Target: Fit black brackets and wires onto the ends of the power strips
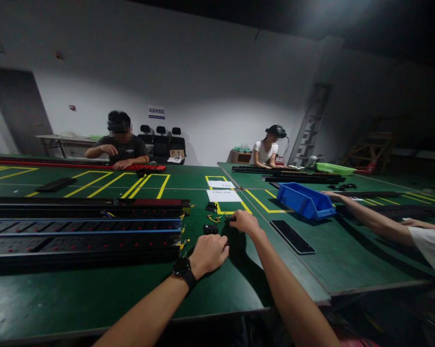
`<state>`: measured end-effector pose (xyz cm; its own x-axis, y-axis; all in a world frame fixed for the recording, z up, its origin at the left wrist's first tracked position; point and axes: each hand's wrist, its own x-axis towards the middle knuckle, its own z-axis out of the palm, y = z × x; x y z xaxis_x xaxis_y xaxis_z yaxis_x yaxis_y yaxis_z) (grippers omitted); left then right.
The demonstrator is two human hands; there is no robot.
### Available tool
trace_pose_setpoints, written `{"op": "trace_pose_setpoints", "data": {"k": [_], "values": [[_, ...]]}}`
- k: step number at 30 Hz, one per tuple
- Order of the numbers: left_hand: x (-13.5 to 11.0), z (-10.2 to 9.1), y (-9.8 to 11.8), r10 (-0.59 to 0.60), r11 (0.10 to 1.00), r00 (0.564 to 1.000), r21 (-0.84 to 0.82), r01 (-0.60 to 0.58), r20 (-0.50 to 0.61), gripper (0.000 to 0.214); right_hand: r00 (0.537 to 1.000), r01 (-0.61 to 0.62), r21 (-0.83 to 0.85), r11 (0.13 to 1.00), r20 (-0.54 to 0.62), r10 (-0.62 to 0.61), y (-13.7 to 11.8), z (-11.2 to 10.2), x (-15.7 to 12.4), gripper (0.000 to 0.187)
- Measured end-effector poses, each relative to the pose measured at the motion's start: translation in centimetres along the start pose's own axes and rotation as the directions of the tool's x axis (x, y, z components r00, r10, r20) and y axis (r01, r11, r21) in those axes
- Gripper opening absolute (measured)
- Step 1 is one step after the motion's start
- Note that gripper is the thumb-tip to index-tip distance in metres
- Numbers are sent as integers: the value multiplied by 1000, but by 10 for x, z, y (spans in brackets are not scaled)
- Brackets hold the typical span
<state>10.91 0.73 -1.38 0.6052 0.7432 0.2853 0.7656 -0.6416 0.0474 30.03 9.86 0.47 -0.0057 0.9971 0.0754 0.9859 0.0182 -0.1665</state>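
My left hand [209, 253], with a black watch on its wrist, rests low over the green table with its fingers curled closed. What it holds, if anything, is hidden. Just beyond it lies a small black block-like part [210, 229]. My right hand [245, 221] is pinched at a small dark piece too small to name, beside short yellow wires [213, 218] on the table. Another small black part [211, 207] sits behind the wires. Left of my hands, long black power strips [94, 225] with red dots lie side by side, yellow wires sticking out of their ends.
A phone [292, 236] lies right of my right arm, with a blue bin [304, 200] behind it. White paper sheets [224, 195] lie ahead. A co-worker's arm [373, 217] reaches in from the right. Two people sit across the table [145, 289].
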Motion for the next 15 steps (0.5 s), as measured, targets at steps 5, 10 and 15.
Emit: {"op": "trace_pose_setpoints", "data": {"k": [5, 10, 15], "values": [[0, 0, 0, -4, 1000, 1000, -3, 4, 15, 23, 1000, -2, 17, 1000, -4, 2, 9, 0, 4, 30], [0, 0, 0, -19, 1000, 1000, 3, 19, 22, 24, 1000, 13, 33, 999, -2, -13, 23, 2, 10, 33], [-1, 1, -1, -8, 1000, 1000, 1, 8, 1, 24, 997, 63, 34, 997, -46, -62, 39, 7, 16, 35]]}}
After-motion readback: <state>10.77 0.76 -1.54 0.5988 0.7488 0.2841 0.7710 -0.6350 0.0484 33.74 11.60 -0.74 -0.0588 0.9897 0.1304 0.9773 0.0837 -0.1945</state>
